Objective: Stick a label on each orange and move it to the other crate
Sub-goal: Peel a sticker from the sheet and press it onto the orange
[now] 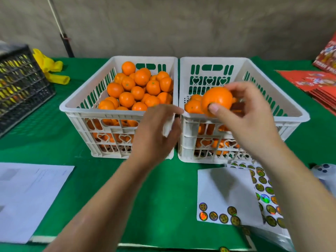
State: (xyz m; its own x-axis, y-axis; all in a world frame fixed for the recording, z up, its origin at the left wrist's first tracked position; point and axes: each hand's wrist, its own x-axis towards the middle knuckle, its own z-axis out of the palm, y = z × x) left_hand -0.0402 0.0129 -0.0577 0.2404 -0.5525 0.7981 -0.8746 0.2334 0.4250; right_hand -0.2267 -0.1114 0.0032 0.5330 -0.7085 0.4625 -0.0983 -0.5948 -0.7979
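1. Right hand (243, 113) grips one orange (217, 100) above the near-left corner of the right crate (294, 113). Thumb (215, 108) presses on the fruit's front face, other fingers curl over its top and far side.
2. A dark round edge shows just under the thumb tip on the orange. Looks like a label, mostly covered, can't confirm.
3. Left hand (156, 128) sits in front of the seam between the two crates, back of hand toward the camera. Blurred. Fingers point right toward the held orange; something white shows at the palm side, can't tell what it is or whether the fingers hold it.
4. Left crate (72, 108): white plastic, slotted walls, heart cutouts, piled high with oranges (138, 86).
5. Right crate: same type, touching or just beside the left one. A few oranges (193, 106) visible at its near-left side, more seen through the front wall cutouts.
6. Sticker sheets (227, 193) lie on the green table (158, 188) in front of the right crate, partly under the right forearm. Round gold holographic labels (213, 216) run along the bottom edge and right side; the middle of the top sheet is bare backing.
7. White paper (27, 195) near left on the table.
8. Black crate (20, 82) far left, yellow gloves (50, 67) beside it. Red printed packets (316, 82) stacked far right.
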